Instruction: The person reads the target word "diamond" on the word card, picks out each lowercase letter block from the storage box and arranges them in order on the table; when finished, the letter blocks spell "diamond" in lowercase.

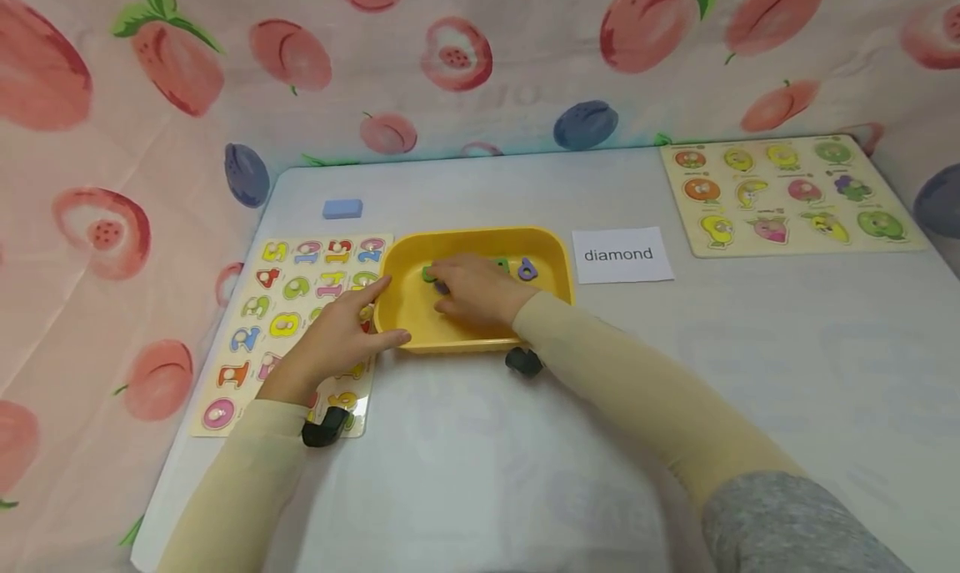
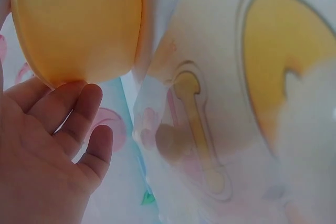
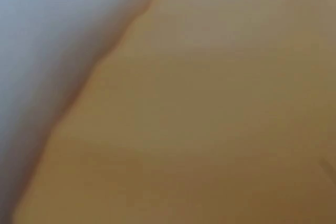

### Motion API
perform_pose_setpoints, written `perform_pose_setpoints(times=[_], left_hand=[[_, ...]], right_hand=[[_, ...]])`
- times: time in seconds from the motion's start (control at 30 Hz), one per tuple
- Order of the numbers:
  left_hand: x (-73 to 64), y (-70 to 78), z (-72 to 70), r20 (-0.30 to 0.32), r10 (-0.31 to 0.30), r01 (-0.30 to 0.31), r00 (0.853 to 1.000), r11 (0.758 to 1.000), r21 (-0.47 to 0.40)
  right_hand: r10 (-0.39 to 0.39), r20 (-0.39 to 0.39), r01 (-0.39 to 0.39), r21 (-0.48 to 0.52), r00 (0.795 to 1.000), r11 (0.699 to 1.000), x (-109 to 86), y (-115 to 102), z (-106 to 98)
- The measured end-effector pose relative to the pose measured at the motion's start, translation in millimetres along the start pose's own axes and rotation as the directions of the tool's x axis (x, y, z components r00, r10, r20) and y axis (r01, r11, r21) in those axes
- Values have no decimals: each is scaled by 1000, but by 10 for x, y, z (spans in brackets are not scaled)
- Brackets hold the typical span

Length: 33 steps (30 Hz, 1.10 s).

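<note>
A yellow tray [image 1: 420, 327] stands in the middle of the table. My left hand [image 1: 341, 335] holds its left end, thumb at the near corner and index finger on the left rim. In the left wrist view, fingers [image 2: 86, 108] bend against the tray's wall. My right hand [image 1: 480, 289] reaches down inside the tray, its fingertips at a green letter piece [image 1: 428, 274] and a dark purple piece [image 1: 442, 288]; I cannot tell whether it pinches either. Right of these lie a purple letter [image 1: 527, 269] and another green piece [image 1: 502, 264], partly behind the hand. Only blurred yellow and white fill the right wrist view.
A number puzzle board [image 1: 255, 323] lies under my left forearm. Beside the tray on the right is a white card [image 1: 622, 268] reading "diamond". A fruit puzzle board [image 1: 787, 210] lies at the back right, a blue block [image 1: 342, 209] at the back left. Fruit-print cloth hangs behind.
</note>
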State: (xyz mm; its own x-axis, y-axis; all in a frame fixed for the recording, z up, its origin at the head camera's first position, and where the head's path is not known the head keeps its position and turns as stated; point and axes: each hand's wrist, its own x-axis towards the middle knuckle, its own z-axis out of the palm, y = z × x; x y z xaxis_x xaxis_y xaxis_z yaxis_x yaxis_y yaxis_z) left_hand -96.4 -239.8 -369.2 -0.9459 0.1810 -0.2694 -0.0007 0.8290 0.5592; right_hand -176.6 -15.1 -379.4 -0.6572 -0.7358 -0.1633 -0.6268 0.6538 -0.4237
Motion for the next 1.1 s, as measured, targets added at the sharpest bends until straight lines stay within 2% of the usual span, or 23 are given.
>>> perform_pose_setpoints(times=[0.2,0.47,0.87,1.1], left_hand=[[-3,27,9,2,-22,23,1000,1000,-9],[-5,25,15,-3,-9,9,1000,1000,-5],[13,-7,2,-4,-7,7,1000,1000,18],[13,-9,-4,-4,-12,12,1000,1000,20]], right_hand=[[17,42,-15,-53,999,998,31,7,69],[-23,52,27,-88,998,996,48,9,114],[-2,86,8,-69,996,998,82,-6,114],[-77,44,78,-16,996,997,95,-12,115]])
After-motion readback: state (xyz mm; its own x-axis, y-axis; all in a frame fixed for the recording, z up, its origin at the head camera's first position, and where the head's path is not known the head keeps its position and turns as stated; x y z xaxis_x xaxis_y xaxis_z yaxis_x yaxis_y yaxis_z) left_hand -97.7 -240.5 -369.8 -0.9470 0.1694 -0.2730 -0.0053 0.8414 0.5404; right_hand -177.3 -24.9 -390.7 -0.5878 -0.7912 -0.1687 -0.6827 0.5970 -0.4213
